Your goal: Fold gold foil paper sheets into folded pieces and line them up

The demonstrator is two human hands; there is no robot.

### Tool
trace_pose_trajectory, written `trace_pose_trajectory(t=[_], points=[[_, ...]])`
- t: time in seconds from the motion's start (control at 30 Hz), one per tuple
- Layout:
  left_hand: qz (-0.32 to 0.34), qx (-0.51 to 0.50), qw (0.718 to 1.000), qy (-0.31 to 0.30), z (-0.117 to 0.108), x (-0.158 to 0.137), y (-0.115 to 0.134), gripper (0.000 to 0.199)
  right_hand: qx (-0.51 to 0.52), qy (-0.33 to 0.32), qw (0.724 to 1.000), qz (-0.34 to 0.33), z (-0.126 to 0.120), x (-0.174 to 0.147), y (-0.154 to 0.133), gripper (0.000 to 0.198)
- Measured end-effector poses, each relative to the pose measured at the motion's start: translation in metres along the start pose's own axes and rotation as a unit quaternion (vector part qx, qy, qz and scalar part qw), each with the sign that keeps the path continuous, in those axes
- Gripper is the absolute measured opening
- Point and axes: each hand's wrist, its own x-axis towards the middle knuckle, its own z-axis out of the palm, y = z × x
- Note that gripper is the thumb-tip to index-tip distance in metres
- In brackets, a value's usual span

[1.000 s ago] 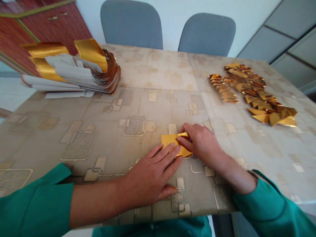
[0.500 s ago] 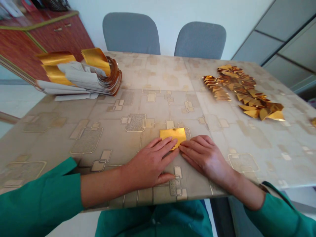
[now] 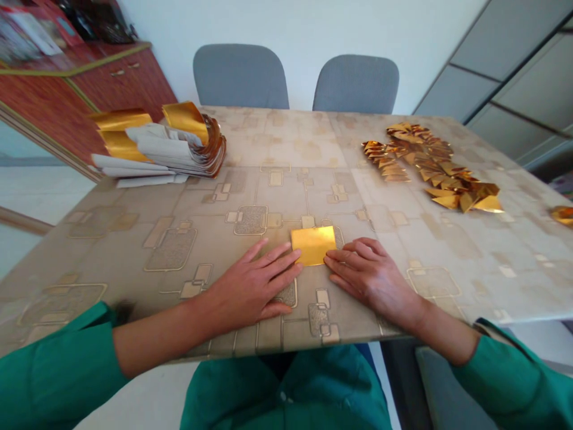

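A small folded sheet of gold foil paper (image 3: pixel 314 243) lies flat on the table before me, shiny side up. My left hand (image 3: pixel 257 283) rests on the tabletop with fingers stretched and apart, its fingertips at the paper's lower left corner. At the lower right corner, my right hand (image 3: pixel 369 278) has its fingers drawn together and bent, gripping the paper's edge. The right thumb is mostly hidden under the fingers.
A thick bent stack of gold-and-white paper sheets (image 3: pixel 165 149) sits at the back left. Several folded gold paper pieces (image 3: pixel 441 167) are heaped at the right, with another gold piece (image 3: pixel 563 215) at the far right edge. Two grey chairs (image 3: pixel 242 77) stand behind the table.
My left hand has slid left off the middle of the gold paper, uncovering most of it. The right hand stays at the corner. The view has shifted slightly.
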Motion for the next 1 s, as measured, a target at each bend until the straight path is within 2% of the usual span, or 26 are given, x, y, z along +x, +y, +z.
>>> trace_pose_trajectory(t=[0.33, 0.63, 0.7, 0.8, 0.9, 1.0], points=[[0.007, -0.003, 1.000, -0.002, -0.001, 0.000, -0.002, 0.064, -0.020, -0.002, 1.000, -0.014, 0.003, 0.010, -0.008, 0.021], [0.011, -0.016, 1.000, 0.009, -0.003, 0.004, -0.002, 0.060, -0.023, 0.002, 1.000, -0.017, -0.013, -0.009, 0.011, 0.020], [0.009, -0.023, 1.000, 0.018, -0.005, 0.007, -0.001, 0.054, -0.023, 0.006, 1.000, -0.018, -0.014, -0.010, 0.012, 0.018], [-0.005, -0.038, 0.999, 0.028, -0.008, 0.016, 0.000, 0.033, -0.014, 0.010, 1.000, -0.018, -0.014, -0.005, 0.014, 0.017], [-0.023, -0.047, 0.998, 0.025, -0.011, 0.029, 0.000, 0.014, 0.041, -0.002, 0.999, -0.013, -0.011, 0.009, 0.020, 0.018], [-0.032, -0.034, 0.999, 0.025, -0.012, 0.042, -0.001, 0.011, 0.132, -0.074, 0.988, -0.033, -0.003, 0.031, 0.025, 0.027]])
